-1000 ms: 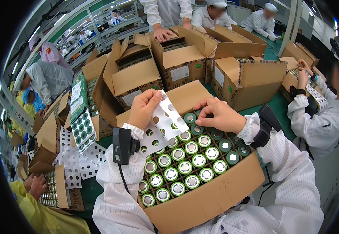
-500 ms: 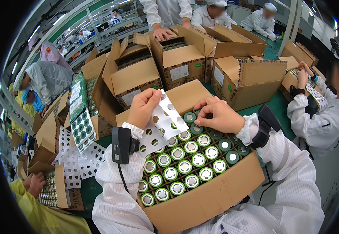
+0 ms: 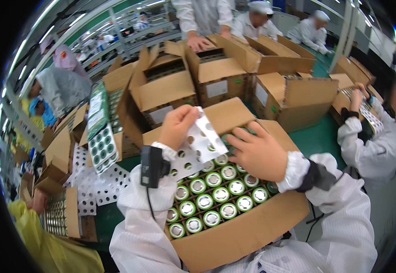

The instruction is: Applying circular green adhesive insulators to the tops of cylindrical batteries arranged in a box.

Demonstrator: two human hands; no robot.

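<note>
A punched white sheet (image 3: 205, 132) with rows of round holes hangs folded from my left hand (image 3: 178, 126), pinched between thumb and fingers. Below it, an open cardboard box (image 3: 243, 232) holds rows of upright cylindrical battery cells (image 3: 220, 194) with bright green rims and silver tops. Over the far right part of those cells is my right hand (image 3: 261, 154), its fingers spread and slightly bent beside the sheet's edge. Nothing shows in it, though its fingertips partly cover the cells beneath. Some far cells have dark green rings on top.
More open cartons (image 3: 168, 86) stand behind. At left lie a green packet (image 3: 99, 109), a sheet of green ring stickers (image 3: 102, 149) and used punched sheets (image 3: 83, 182). A yellow-sleeved person (image 3: 48, 236) works at left; another person (image 3: 366, 136) works at right.
My right hand has opened from a pinch and come down over the far right cells, hiding several of them. My left hand still holds the sheet. The view has shifted slightly.
</note>
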